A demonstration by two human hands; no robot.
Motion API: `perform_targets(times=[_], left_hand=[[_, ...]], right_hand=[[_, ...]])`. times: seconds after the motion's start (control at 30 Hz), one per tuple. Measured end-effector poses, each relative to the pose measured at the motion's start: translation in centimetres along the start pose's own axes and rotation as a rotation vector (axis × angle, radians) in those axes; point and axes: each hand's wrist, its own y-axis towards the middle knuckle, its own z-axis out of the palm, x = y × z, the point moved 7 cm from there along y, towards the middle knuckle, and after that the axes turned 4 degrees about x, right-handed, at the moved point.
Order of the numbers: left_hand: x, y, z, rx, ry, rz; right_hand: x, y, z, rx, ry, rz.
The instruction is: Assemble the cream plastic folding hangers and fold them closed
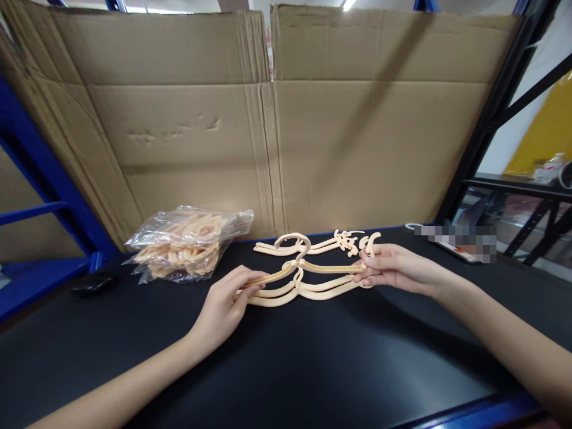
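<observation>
Beige hangers (pixel 298 280) between left hand (pixel 226 304) and right hand (pixel 395 269)

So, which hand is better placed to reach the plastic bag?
The left hand, probably: it holds the hanger stack at the end nearest the plastic bag; the right hand pinches the far end.

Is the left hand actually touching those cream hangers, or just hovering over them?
Touching. The head view shows the left hand pinching the left end of the stacked hangers between its fingers.
</observation>
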Motion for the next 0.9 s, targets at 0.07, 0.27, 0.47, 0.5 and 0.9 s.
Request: perform_targets(times=[0.07, 0.27, 0.47, 0.5, 0.9], left_hand=[[0.1, 0.0, 0.1, 0.004, 0.002, -0.001], [0.0, -0.1, 0.1, 0.009, 0.022, 0.013], [-0.2, -0.1, 0.0, -0.003, 0.018, 0.027], [-0.2, -0.1, 0.0, -0.008, 0.017, 0.024], [-0.1, -0.3, 0.0, -0.026, -0.004, -0.029]], right_hand=[[-0.1, 0.1, 0.2, 0.01, -0.01, 0.014], [-0.2, 0.3, 0.4, -0.006, -0.04, -0.01], [-0.2, 0.7, -0.2, -0.134, -0.078, -0.111], [-0.1, 0.7, -0.3, -0.16, -0.083, -0.14], [0.8, 0.3, -0.2, -0.292, -0.043, -0.326]])
